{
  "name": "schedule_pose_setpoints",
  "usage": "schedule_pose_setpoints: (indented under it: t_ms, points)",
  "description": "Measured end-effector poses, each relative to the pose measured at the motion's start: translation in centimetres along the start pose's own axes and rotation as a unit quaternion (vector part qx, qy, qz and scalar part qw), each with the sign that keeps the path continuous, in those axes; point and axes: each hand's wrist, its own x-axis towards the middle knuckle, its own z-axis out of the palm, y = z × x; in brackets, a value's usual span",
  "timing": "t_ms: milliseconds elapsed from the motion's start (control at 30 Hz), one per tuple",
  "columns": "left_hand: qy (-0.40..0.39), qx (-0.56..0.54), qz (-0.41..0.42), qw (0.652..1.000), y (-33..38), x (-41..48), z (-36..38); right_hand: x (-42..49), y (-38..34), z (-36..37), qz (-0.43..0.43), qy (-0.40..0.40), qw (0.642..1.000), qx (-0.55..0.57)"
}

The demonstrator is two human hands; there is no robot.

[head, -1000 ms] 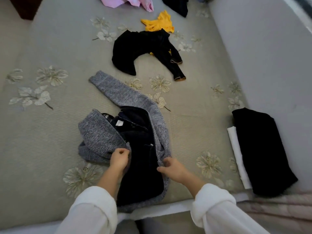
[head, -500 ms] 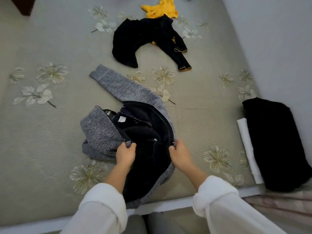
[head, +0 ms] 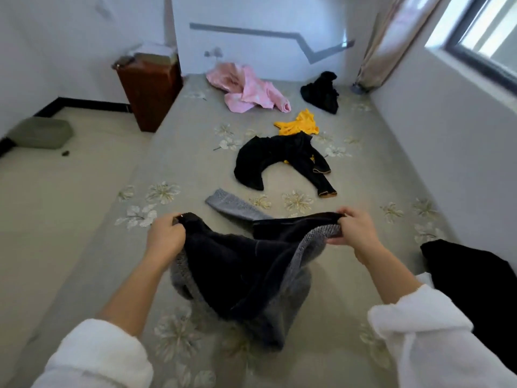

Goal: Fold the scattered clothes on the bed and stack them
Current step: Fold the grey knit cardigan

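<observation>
floral bed (head: 195, 169) cover, grey jacket (head: 246, 264) held up over it by two hands

the left hand (head: 165, 238) and right hand (head: 355, 231) each had fingers curled, pinching the jacket's front edge, wide apart, likely to open it flat for folding; its body sagged between the forearms, one sleeve (head: 232, 205) trailing on the cover, the other lost in the folds. a folded black pile (head: 475, 281) was cut off by the frame. farther off lay a black top (head: 279, 158), yellow piece (head: 298, 124), pink garment (head: 249, 89) and black heap (head: 321, 92), unfolded.
</observation>
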Motion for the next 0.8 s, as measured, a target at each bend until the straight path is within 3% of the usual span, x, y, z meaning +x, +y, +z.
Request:
schedule_pose_setpoints:
  t_ms: [133, 267, 367, 467, 633, 733, 800]
  points:
    - [0.064, -0.163, 0.103, 0.979, 6.7, -1.6, -4.5, -4.3, -6.7, -0.8, -0.178, 0.034, 0.973, 0.142]
    - [0.143, -0.397, 0.207, 0.882, 13.7, -3.2, -9.6, -8.3, -13.1, -2.9, -0.33, 0.093, 0.894, 0.289]
    - [0.201, -0.471, 0.232, 0.827, 16.1, -1.5, -13.4, -9.0, -16.2, -5.3, -0.409, 0.194, 0.839, 0.301]
    - [0.244, -0.43, 0.205, 0.845, 16.9, 0.5, -14.4, -7.1, -16.8, -5.7, -0.395, 0.212, 0.838, 0.311]
    - [0.141, -0.362, 0.117, 0.914, 19.2, 4.9, -9.5, 0.3, -16.6, -3.2, -0.243, 0.15, 0.92, 0.268]
    - [0.116, -0.402, 0.042, 0.907, 19.7, 9.3, -9.0, 4.1, -16.9, -4.1, -0.148, 0.153, 0.917, 0.338]
    - [0.107, -0.446, 0.044, 0.888, 20.5, 11.3, -9.1, 5.8, -18.1, -4.7, -0.159, 0.144, 0.911, 0.352]
